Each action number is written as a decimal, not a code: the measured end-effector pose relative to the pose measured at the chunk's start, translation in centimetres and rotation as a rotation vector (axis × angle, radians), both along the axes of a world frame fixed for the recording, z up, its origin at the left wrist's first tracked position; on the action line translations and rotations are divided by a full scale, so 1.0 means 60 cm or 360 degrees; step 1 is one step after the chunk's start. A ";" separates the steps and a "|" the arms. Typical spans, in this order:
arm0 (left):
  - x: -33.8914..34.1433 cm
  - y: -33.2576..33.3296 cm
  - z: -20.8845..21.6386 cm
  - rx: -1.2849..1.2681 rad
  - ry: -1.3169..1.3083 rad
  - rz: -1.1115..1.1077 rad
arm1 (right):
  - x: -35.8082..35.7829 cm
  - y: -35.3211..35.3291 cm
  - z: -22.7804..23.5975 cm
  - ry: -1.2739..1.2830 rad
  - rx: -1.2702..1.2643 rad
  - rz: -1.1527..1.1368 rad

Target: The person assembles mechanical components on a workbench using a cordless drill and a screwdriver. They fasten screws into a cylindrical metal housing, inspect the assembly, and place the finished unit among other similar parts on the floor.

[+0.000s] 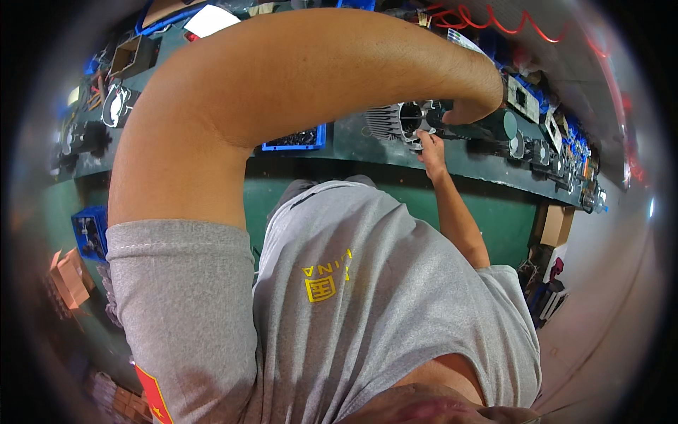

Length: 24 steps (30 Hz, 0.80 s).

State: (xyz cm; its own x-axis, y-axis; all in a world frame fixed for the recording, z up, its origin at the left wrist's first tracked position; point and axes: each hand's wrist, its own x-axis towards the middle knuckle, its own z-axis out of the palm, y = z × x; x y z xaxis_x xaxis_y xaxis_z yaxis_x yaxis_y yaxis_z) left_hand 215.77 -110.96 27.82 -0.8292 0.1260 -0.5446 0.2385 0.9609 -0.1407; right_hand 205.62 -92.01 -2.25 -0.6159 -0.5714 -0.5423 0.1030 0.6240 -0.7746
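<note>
My left arm reaches across the top of the view. My left hand (474,107) is partly hidden by its own wrist, its visible fingers curled over a dark cylindrical tool (498,126). A thin rod runs from the tool's side toward the round opening of a finned metal housing (383,123), which lies on its side on the bench. At the rim of that opening, my right hand (433,152) has closed its fingers on the housing's edge. Just what the fingertips pinch there is too small to make out.
The dark green bench (346,145) carries a blue tray (296,139) of small dark parts, partly behind my left arm. Several metal parts (540,152) line its right side. A red coiled hose (487,21) hangs above. A blue crate (90,232) and cardboard box (70,279) stand lower left.
</note>
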 end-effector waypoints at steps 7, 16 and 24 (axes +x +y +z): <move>0.031 -0.046 -0.024 0.0454 -0.0033 0.0570 | 0.016 -0.023 -0.021 0.0243 -0.0170 0.0076; 0.083 -0.125 -0.081 0.0927 0.0086 0.0748 | 0.017 -0.034 -0.003 0.0509 -0.0078 0.0196; 0.077 -0.089 -0.046 0.0683 0.0347 0.0764 | 0.000 -0.031 0.002 0.0536 -0.0077 0.0207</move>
State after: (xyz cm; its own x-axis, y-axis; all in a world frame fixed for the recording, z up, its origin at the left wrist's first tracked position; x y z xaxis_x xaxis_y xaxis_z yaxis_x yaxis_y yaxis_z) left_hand 220.40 -116.32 25.05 -0.9323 -0.1156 -0.3427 -0.2189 0.9347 0.2802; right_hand 205.64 -93.90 -2.13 -0.6758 -0.6767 -0.2921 -0.2406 0.5771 -0.7804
